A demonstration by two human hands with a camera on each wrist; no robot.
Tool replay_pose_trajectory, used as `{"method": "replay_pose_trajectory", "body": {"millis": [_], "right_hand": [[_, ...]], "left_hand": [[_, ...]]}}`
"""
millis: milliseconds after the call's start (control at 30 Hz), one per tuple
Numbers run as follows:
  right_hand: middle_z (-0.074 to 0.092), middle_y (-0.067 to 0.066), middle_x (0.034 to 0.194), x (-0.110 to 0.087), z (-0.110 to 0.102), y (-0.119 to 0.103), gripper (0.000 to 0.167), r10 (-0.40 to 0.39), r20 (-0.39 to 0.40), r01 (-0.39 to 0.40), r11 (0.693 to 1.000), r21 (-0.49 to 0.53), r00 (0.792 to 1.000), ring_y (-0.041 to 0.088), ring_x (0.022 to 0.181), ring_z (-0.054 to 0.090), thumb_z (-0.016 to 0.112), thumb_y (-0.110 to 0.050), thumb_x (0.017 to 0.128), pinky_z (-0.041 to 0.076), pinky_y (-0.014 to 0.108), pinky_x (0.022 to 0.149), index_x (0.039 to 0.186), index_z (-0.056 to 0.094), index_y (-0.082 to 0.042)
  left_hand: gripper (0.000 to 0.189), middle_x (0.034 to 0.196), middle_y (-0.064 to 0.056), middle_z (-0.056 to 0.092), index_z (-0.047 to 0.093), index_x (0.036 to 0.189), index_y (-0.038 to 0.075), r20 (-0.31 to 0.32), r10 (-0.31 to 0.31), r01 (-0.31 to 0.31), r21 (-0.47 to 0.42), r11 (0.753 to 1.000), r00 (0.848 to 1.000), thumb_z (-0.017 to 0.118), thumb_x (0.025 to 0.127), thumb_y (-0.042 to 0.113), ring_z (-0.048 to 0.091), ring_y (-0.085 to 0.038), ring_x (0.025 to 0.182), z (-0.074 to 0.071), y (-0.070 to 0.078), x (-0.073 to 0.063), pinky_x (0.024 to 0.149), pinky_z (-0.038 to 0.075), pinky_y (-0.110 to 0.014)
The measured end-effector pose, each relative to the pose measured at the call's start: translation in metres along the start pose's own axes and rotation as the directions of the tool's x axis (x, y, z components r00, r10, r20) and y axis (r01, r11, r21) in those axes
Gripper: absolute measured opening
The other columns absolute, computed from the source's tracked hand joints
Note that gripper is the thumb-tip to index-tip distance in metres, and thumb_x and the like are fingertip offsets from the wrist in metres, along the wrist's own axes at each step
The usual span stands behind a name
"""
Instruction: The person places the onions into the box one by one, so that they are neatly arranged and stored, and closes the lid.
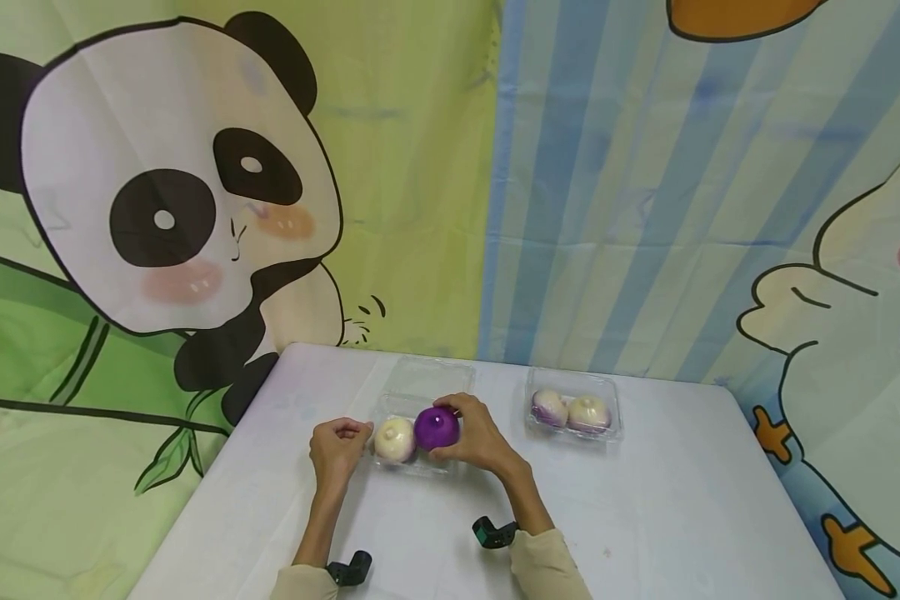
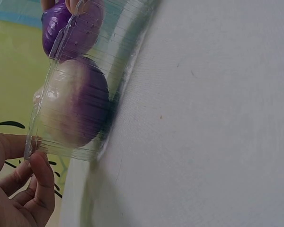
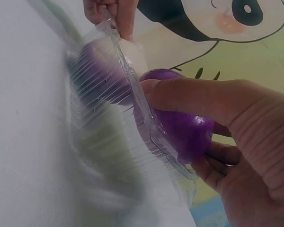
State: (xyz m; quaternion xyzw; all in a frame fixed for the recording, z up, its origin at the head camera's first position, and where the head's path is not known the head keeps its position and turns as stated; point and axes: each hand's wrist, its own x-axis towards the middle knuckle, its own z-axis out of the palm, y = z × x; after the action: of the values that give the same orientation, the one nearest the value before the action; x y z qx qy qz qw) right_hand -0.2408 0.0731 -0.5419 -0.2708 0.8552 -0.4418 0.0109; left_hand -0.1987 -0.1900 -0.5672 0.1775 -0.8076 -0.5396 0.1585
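Note:
My right hand (image 1: pixel 476 435) grips a glossy purple onion-shaped ball (image 1: pixel 437 429) between thumb and fingers. That ball is partly inside the right half of a clear plastic clamshell box (image 1: pixel 420 471), as the right wrist view shows through its ribbed wall. Beside it, in the left half, sits a round turnip-like piece (image 2: pixel 75 101), cream on top with a small nub and purple below. My left hand (image 1: pixel 337 450) pinches the box's rim at its left end with thumb and forefinger, the other fingers curled. The box's lid (image 1: pixel 430 377) lies folded back, away from me.
To the right on the white table (image 1: pixel 682 500) stands a second clear box (image 1: pixel 615 433) holding two cream-and-purple round pieces (image 1: pixel 589 413). Behind the table's far edge hangs a printed cloth (image 1: pixel 412 167) with a panda and stripes.

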Motion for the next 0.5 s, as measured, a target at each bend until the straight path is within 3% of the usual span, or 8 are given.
{"method": "replay_pose_trajectory", "body": {"millis": [500], "right_hand": [[0.070,0.011,0.134,0.0015,-0.0036,-0.0058,0.077,0.012,0.043,-0.009,0.998,-0.062,0.999,0.026,0.122,0.062,0.103,-0.020,0.071,0.057,0.047,0.106,0.138,0.067,-0.006]], "left_hand": [[0.017,0.067,-0.011,0.073,0.080,0.083,-0.002,-0.008,0.017,-0.017,-0.006,1.000,1.000,0.084,0.092,0.012,0.065,-0.017,0.050,0.0009,-0.0014,0.0004,0.045,0.049,-0.022]]}}
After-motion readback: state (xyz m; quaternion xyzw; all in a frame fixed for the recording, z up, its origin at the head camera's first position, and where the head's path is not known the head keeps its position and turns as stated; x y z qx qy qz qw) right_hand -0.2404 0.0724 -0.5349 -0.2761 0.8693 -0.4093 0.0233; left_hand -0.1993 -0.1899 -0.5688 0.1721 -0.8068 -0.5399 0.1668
